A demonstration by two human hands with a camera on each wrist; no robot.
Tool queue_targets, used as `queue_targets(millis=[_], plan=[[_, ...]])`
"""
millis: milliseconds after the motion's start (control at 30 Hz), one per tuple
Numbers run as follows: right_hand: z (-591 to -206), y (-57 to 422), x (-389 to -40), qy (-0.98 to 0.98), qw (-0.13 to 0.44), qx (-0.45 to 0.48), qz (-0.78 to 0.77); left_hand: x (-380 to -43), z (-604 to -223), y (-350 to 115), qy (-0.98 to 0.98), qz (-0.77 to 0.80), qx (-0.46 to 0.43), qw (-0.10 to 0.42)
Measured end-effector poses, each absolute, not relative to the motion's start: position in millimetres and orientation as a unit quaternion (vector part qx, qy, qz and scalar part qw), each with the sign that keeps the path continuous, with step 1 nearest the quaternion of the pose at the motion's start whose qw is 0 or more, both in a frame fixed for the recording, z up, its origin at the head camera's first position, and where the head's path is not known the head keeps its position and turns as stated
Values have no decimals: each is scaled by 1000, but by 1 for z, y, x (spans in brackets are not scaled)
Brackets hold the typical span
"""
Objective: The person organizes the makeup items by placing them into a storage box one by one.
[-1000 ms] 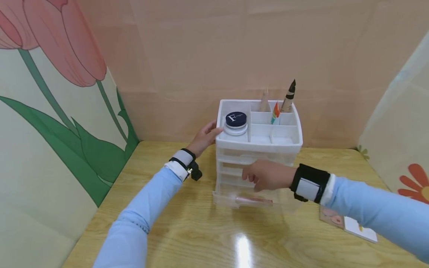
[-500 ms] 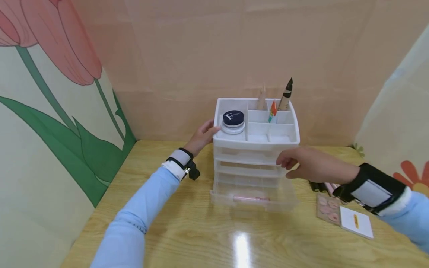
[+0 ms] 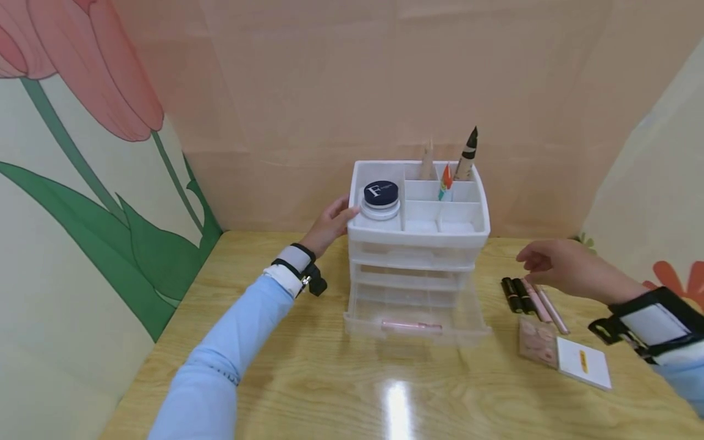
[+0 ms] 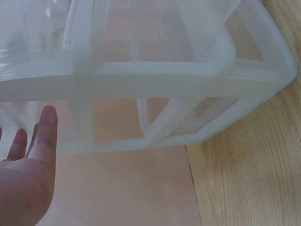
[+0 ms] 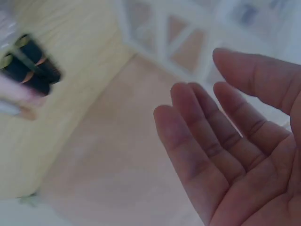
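Observation:
A white plastic drawer organizer (image 3: 418,235) stands on the table, its clear bottom drawer (image 3: 462,333) pulled out. In that drawer lies a slim pink tube (image 3: 412,326). My left hand (image 3: 332,226) rests against the organizer's upper left side; in the left wrist view its fingers (image 4: 47,134) are extended. Over the table to the right hangs my right hand (image 3: 566,269), holding nothing, fingers loosely bent in the right wrist view. Beneath and beside it lie two black tubes (image 3: 518,296) and two pink tubes (image 3: 544,304).
A jar with a dark lid (image 3: 381,194) sits in the organizer's top tray, with a black-tipped tube (image 3: 467,156) and an orange-and-teal tube (image 3: 445,183) upright behind. An eyeshadow palette (image 3: 537,342) and a white flat box (image 3: 583,363) lie at the right. A wall stands behind.
My right hand has moved right, from in front of the organizer's drawers to above the tubes on the table. The left hand has stayed at the organizer's side.

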State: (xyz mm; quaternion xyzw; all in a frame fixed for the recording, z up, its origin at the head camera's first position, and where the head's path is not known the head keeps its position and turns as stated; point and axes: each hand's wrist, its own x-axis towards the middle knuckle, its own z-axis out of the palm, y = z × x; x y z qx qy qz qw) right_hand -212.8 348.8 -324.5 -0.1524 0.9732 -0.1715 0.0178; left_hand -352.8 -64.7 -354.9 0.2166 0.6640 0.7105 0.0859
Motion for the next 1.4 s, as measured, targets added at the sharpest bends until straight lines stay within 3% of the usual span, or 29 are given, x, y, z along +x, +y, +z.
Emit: queue_targets(millis=[567,1400], plan=[[-428,437,-240,985,43,-27,-162,-353,-354,-67,671,704,216,86],[-475,473,-258,990,35,17,-136,-349,-353,-63,688,689,209,87]])
